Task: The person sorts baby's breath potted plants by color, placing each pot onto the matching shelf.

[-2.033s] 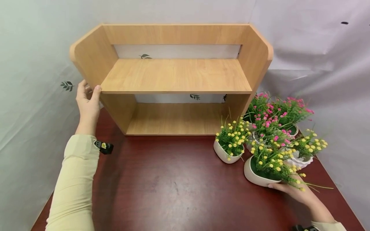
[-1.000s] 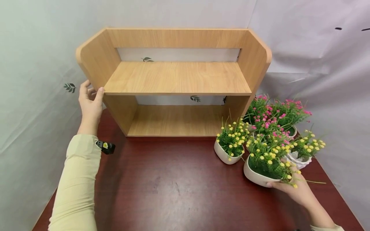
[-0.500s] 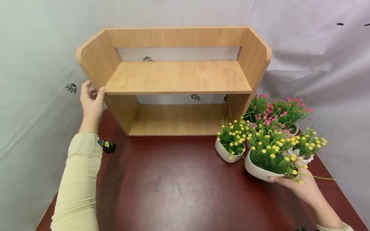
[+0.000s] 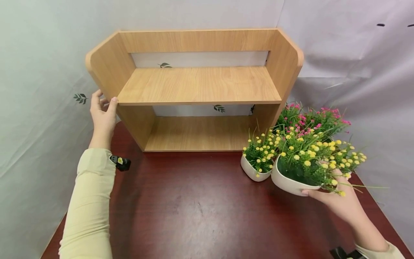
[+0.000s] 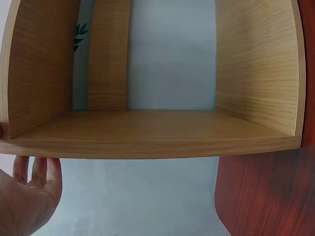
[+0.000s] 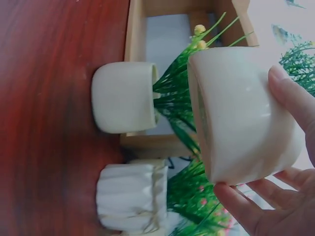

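My left hand (image 4: 104,113) grips the left side panel of a two-tier wooden shelf (image 4: 197,86), the thumb at the front edge and the fingers on the outer face. The left wrist view shows those fingers (image 5: 53,174) against the panel. My right hand (image 4: 343,201) holds a white oval flowerpot (image 4: 292,184) of yellow flowers by its outside. In the right wrist view this pot (image 6: 241,115) is up off the table, thumb on one side and fingers on the other. Just left of it, a similar yellow-flowered pot (image 4: 253,169) stands before the shelf's right end.
Pots of pink flowers (image 4: 333,120) stand right of the shelf, partly hidden behind the held plant. A white pleated pot (image 6: 129,196) tied with string stands near them. Everything rests on a dark red table (image 4: 194,205), with pale cloth walls (image 4: 355,72) behind and beside it.
My right hand has raised the yellow-flowered pot from the table, moving it up and slightly back, over the pink flowers in view. My left hand keeps its grip on the shelf.
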A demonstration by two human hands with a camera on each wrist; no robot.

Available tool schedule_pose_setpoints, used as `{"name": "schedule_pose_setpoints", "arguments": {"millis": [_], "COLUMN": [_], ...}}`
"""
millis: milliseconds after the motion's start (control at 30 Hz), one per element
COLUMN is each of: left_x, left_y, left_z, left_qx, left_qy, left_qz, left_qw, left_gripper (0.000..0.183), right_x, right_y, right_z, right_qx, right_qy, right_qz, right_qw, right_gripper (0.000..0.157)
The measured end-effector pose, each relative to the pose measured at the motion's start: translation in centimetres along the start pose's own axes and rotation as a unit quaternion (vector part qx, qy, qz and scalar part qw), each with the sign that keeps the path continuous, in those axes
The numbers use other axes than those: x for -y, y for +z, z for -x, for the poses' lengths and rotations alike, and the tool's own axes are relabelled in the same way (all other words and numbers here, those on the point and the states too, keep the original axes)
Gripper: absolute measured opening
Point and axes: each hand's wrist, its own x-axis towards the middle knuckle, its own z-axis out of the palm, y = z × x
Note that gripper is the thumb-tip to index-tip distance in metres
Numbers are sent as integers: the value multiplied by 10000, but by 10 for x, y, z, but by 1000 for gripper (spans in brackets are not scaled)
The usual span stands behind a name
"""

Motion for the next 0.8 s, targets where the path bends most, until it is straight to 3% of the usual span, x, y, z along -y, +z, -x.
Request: {"name": "schedule_pose_setpoints", "arguments": {"millis": [200, 300, 433, 467, 533, 567, 700, 800], "left_x": [1, 2, 2, 2, 2, 1, 3, 4], "left_y": [-3, -3, -2, -2, -2, -2, -2, 0], "left_z": [1, 1, 2, 2, 2, 3, 5, 5], "left_qx": [-40, -114, -128, -121, -98, -88, -172, -255], "left_qy": [-33, -66, -102, -102, -109, -118, -110, -52], "left_qz": [88, 245, 255, 218, 181, 161, 319, 497], "left_qw": [9999, 9996, 9995, 9996, 9997, 9998, 9993, 9984], "left_gripper": [38, 39, 39, 39, 39, 39, 39, 37], "right_x": [11, 20, 31, 33, 38, 40, 51, 59], "right_y": [0, 2, 1, 0, -4, -5, -8, -6], "right_z": [-14, -20, -23, -24, -25, -26, -31, -36], "right_qx": [-2, -14, -39, -16, 39, 49, 212, 132], "right_qy": [-295, -419, -399, -313, -7, 55, 98, -6], "right_qz": [-284, -472, -609, -627, -352, -233, 130, 256], "right_qw": [9992, 9980, 9973, 9975, 9994, 9997, 9996, 9996], "right_gripper": [89, 85, 66, 57, 23, 19, 52, 55]}}
